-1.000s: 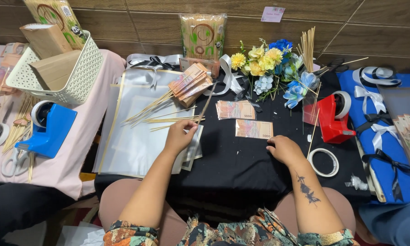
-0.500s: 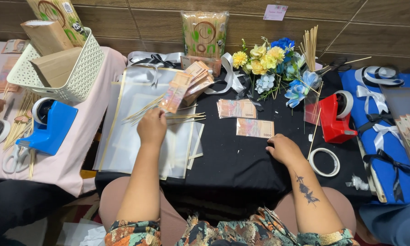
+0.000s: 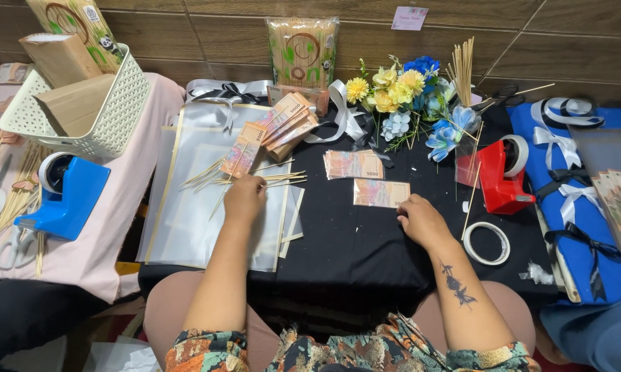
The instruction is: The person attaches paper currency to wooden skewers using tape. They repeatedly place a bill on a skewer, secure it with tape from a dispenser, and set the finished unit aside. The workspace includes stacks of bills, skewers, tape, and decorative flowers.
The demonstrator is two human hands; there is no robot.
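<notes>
At nine o'clock a blue tape dispenser (image 3: pixel 66 196) sits on the pink cloth, a white basket (image 3: pixel 110 110) above it. The left hand (image 3: pixel 245 198) is closed around a banknote fixed to a bamboo skewer (image 3: pixel 240 157), lifted over clear plastic sheets (image 3: pixel 186 207) where more skewers (image 3: pixel 283 179) lie. At centre a flat banknote (image 3: pixel 381 193) lies on the black table (image 3: pixel 352 248); the right hand (image 3: pixel 421 220), fingers curled loosely, touches its lower right corner. Artificial flowers (image 3: pixel 400 89) stand at twelve o'clock, a red tape dispenser (image 3: pixel 500 176) at three.
</notes>
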